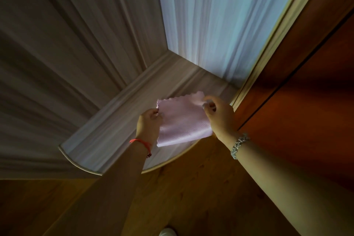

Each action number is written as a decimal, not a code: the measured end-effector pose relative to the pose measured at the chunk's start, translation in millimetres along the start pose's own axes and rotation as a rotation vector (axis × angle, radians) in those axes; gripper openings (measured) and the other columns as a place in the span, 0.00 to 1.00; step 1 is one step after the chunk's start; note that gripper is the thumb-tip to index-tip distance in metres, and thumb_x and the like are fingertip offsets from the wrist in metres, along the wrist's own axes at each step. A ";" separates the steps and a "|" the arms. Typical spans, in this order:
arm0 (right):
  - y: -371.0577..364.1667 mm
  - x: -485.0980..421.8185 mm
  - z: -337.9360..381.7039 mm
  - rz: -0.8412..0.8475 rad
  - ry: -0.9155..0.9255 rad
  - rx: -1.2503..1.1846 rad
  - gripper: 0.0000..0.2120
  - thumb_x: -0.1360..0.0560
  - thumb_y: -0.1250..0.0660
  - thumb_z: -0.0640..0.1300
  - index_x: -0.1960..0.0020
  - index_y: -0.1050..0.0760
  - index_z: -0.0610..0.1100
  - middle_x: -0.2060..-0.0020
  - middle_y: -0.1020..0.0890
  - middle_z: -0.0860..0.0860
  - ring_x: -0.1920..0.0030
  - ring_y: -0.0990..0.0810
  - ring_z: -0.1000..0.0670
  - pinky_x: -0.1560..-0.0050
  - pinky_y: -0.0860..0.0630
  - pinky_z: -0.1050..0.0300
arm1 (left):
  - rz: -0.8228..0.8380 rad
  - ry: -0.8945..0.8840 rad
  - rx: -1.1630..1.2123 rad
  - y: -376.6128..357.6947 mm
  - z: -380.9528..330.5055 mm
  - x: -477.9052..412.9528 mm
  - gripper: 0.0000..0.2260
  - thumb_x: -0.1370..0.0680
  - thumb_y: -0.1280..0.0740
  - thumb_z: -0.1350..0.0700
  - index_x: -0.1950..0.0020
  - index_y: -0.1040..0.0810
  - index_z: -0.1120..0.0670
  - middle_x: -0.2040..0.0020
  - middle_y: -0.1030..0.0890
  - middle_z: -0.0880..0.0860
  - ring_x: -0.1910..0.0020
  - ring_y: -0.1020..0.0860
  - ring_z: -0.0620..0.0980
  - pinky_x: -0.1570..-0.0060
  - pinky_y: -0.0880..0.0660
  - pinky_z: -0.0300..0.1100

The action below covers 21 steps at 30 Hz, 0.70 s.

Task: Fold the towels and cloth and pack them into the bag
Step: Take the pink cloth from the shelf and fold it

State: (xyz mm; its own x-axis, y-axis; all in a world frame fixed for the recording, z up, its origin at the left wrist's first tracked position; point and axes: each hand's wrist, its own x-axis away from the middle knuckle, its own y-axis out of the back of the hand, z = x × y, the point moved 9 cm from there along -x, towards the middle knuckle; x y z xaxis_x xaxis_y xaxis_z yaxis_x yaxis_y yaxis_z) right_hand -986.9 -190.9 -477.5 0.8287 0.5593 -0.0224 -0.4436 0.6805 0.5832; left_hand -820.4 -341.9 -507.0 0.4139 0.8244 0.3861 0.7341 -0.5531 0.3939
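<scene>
The left hand (149, 123) and right hand (219, 118) are both pinching the small pale pink scallop-edged cloth (183, 120) by opposite edges, fingers curled, holding it spread over the grey wood-grain counter (107, 136).

Cloth (183, 120) in front of curtain (86, 53)

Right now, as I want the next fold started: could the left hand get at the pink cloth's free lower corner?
Probably yes. The left hand pinches the pink cloth at its upper left edge; the lower corner sits uncovered beside that wrist. It would need to release first, leaving the right hand holding.
</scene>
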 end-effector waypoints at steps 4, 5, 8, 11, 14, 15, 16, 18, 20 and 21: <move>-8.9 -4.2 8.8 0.063 0.116 0.153 0.10 0.23 0.40 0.38 0.46 0.22 0.39 0.51 0.19 0.43 0.50 0.22 0.45 0.56 0.31 0.61 | -0.040 -0.047 -0.084 2.5 -5.3 -0.7 0.11 0.24 0.37 0.60 0.66 0.25 0.51 0.72 0.31 0.53 0.69 0.32 0.55 0.68 0.33 0.45; -11.7 -4.5 11.8 0.079 0.157 0.236 0.11 0.23 0.40 0.38 0.44 0.22 0.39 0.50 0.20 0.42 0.48 0.23 0.44 0.55 0.32 0.59 | -0.042 -0.064 -0.109 2.2 -6.5 -1.1 0.11 0.24 0.37 0.60 0.66 0.25 0.51 0.71 0.30 0.53 0.68 0.30 0.55 0.66 0.30 0.48; -20.5 0.0 18.6 0.104 0.302 0.445 0.15 0.25 0.36 0.40 0.40 0.25 0.37 0.48 0.20 0.41 0.44 0.25 0.40 0.48 0.27 0.50 | -0.065 -0.090 -0.204 3.6 -8.0 -1.5 0.08 0.24 0.37 0.59 0.63 0.24 0.52 0.69 0.27 0.52 0.65 0.26 0.57 0.60 0.24 0.54; -26.6 5.3 12.8 0.119 0.341 0.583 0.18 0.28 0.32 0.41 0.40 0.26 0.36 0.45 0.21 0.39 0.43 0.24 0.38 0.48 0.22 0.43 | -0.094 -0.101 -0.340 3.9 -11.0 1.8 0.05 0.24 0.38 0.59 0.52 0.22 0.56 0.59 0.22 0.55 0.56 0.23 0.59 0.55 0.25 0.52; -29.3 6.6 10.5 0.165 0.317 0.633 0.24 0.25 0.34 0.45 0.32 0.31 0.41 0.33 0.30 0.36 0.32 0.32 0.35 0.40 0.28 0.42 | -0.188 -0.214 -0.596 6.9 -24.9 11.0 0.15 0.24 0.38 0.59 0.38 0.28 0.55 0.39 0.29 0.58 0.40 0.29 0.59 0.46 0.29 0.52; -32.8 8.6 13.2 0.203 0.347 0.642 0.24 0.23 0.38 0.48 0.29 0.34 0.43 0.29 0.34 0.38 0.28 0.37 0.36 0.36 0.31 0.42 | -0.184 -0.318 -0.680 2.5 -33.4 15.9 0.17 0.24 0.38 0.59 0.35 0.30 0.54 0.34 0.32 0.57 0.37 0.31 0.57 0.43 0.30 0.52; -38.2 11.8 16.2 0.253 0.400 0.655 0.23 0.22 0.44 0.50 0.28 0.37 0.45 0.27 0.38 0.39 0.26 0.41 0.38 0.32 0.36 0.43 | -0.138 -0.425 -0.782 -6.8 -40.1 20.8 0.19 0.23 0.39 0.57 0.31 0.33 0.52 0.29 0.35 0.55 0.33 0.34 0.56 0.38 0.31 0.50; -49.1 19.1 17.7 0.366 0.482 0.694 0.27 0.22 0.56 0.54 0.27 0.39 0.45 0.25 0.41 0.42 0.24 0.47 0.40 0.29 0.43 0.42 | 0.026 -0.559 -1.001 -31.2 -34.3 25.0 0.22 0.19 0.45 0.52 0.25 0.43 0.49 0.23 0.45 0.51 0.25 0.45 0.54 0.29 0.41 0.49; -56.0 22.2 8.7 0.459 0.479 0.716 0.34 0.26 0.64 0.57 0.25 0.42 0.44 0.24 0.44 0.43 0.23 0.52 0.42 0.28 0.48 0.40 | 0.157 -0.590 -1.186 -46.1 -16.9 25.3 0.24 0.20 0.59 0.46 0.23 0.52 0.48 0.21 0.52 0.51 0.22 0.53 0.53 0.26 0.49 0.50; -57.0 22.3 2.3 0.488 0.450 0.721 0.36 0.27 0.66 0.58 0.25 0.44 0.44 0.24 0.47 0.44 0.23 0.54 0.43 0.28 0.50 0.39 | 0.185 -0.602 -1.231 -48.5 -10.1 25.0 0.28 0.23 0.65 0.43 0.23 0.52 0.49 0.21 0.52 0.52 0.22 0.53 0.53 0.25 0.49 0.51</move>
State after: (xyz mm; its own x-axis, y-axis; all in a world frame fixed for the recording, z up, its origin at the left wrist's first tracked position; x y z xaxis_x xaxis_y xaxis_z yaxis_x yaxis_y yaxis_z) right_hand -942.4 -218.3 -509.4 0.3354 0.9327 0.1327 -0.2639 -0.0422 0.9636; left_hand -851.1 -295.7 -508.1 0.8500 0.4783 0.2206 -0.1697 -0.1478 0.9743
